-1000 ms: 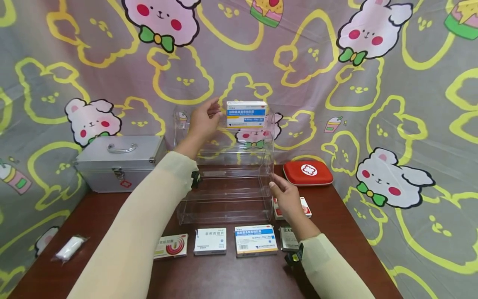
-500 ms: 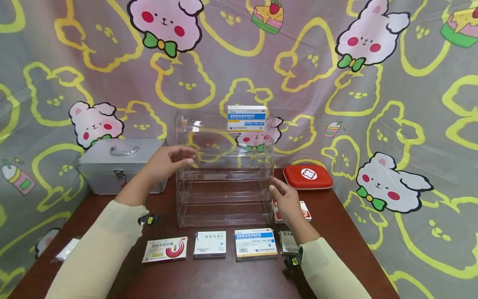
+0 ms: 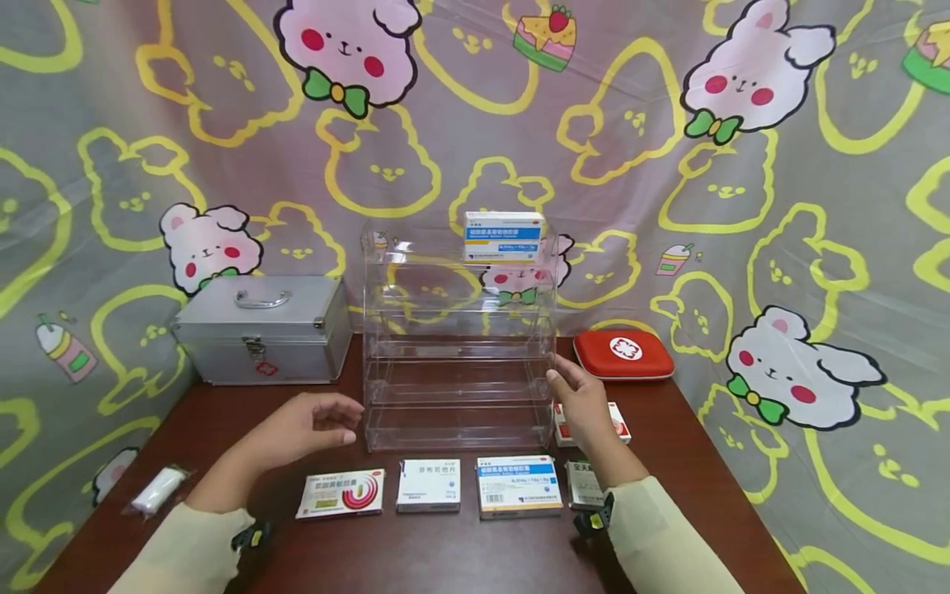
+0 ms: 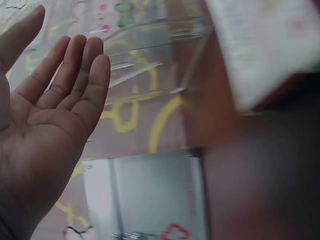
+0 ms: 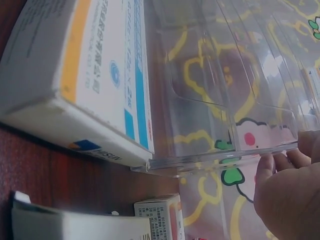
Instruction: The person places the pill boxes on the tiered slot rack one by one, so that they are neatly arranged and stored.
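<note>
Now, L hand [image 3: 312, 425]: fingers loosely bent, spread from thumb; just beside clear rack [image 3: 460, 439], L side.
R hand [image 3: 590, 408]: pinching clear rack's R edge btwn thumb & fingers.
Clear rack: upright on table [image 3: 416, 553], 1 blue-wht bx [image 3: 503, 237] up top, R end.
Front row, L-R: red-ring bx [image 3: 340, 493], wht bx [image 3: 429, 485], 2nd blue-wht bx [image 3: 518, 487], 4th bx [image 3: 584, 487] part hid.
Back: silver case [image 3: 263, 334] L, red case [image 3: 623, 356] R.

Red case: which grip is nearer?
Right. Right grip, on the rack, is just in front of the red case; left grip is by the rack's left edge.
</note>
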`<action>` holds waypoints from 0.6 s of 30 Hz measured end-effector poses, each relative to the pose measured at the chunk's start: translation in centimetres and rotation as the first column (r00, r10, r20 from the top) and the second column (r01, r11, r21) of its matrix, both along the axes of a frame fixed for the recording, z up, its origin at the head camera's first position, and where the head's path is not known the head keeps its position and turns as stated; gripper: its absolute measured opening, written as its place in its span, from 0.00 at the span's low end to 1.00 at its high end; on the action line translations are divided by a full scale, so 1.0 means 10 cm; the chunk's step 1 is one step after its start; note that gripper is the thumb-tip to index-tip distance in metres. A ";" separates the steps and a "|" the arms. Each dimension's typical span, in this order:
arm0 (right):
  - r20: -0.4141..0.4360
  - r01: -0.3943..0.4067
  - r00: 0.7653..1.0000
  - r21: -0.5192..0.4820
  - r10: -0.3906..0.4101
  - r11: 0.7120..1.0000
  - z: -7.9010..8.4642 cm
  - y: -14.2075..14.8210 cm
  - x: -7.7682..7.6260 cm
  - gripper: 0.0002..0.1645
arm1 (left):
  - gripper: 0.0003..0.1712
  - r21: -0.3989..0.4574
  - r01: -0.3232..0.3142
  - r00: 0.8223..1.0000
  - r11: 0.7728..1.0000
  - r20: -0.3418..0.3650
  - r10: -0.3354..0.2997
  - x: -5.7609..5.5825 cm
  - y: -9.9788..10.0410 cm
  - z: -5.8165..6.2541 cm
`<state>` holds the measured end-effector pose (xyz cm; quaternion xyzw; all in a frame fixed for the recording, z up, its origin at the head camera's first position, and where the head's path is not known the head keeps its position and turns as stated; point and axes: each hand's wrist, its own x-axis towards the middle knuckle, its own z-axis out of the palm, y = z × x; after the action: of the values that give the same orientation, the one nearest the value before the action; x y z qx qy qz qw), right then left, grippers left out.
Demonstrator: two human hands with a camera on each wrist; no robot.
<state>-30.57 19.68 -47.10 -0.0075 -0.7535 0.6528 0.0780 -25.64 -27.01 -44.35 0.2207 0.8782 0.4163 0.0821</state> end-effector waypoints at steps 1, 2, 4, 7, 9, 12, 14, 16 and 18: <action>0.002 0.000 1.000 -0.001 0.000 1.000 0.00 0.01 0.00 0.28 | 0.23 0.003 0.016 1.000 1.000 0.015 -0.016 0.02 -0.01 -0.06; 0.004 -0.004 1.000 -0.001 0.004 1.000 0.01 0.02 0.01 0.28 | 0.23 0.008 0.031 0.999 0.999 0.028 -0.032 0.04 -0.03 -0.11; 0.008 -0.014 1.000 -0.004 0.014 1.000 0.01 0.02 0.01 0.28 | 0.23 0.005 0.045 0.997 0.999 0.055 -0.045 0.11 -0.09 -0.23; 0.012 -0.020 1.000 0.002 0.020 1.000 0.02 0.02 0.02 0.28 | 0.25 -0.030 0.055 0.998 0.998 0.045 -0.054 0.20 -0.19 -0.38; 0.011 -0.014 1.000 0.007 0.014 1.000 0.03 0.02 0.03 0.28 | 0.27 -0.069 0.058 0.998 0.996 0.013 -0.057 0.25 -0.25 -0.45; 0.007 -0.012 1.000 0.013 0.012 1.000 0.03 0.02 0.03 0.28 | 0.30 -0.120 0.065 0.997 0.991 -0.034 -0.069 0.31 -0.32 -0.52; 0.007 -0.017 1.000 0.008 0.017 1.000 0.02 0.02 0.02 0.28 | 0.32 -0.155 0.068 0.996 0.986 -0.047 -0.076 0.33 -0.34 -0.54; 0.005 -0.022 1.000 0.006 0.022 1.000 0.01 0.02 0.01 0.28 | 0.35 -0.182 0.071 0.996 0.981 -0.041 -0.079 0.36 -0.36 -0.54; 0.004 -0.022 1.000 0.001 0.022 1.000 0.01 0.01 0.01 0.28 | 0.38 -0.205 0.073 0.996 0.976 -0.036 -0.082 0.38 -0.38 -0.54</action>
<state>-30.50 19.81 -46.98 -0.0005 -0.7539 0.6533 0.0694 -21.88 -30.83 -49.79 0.2546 0.9084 0.3158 0.1010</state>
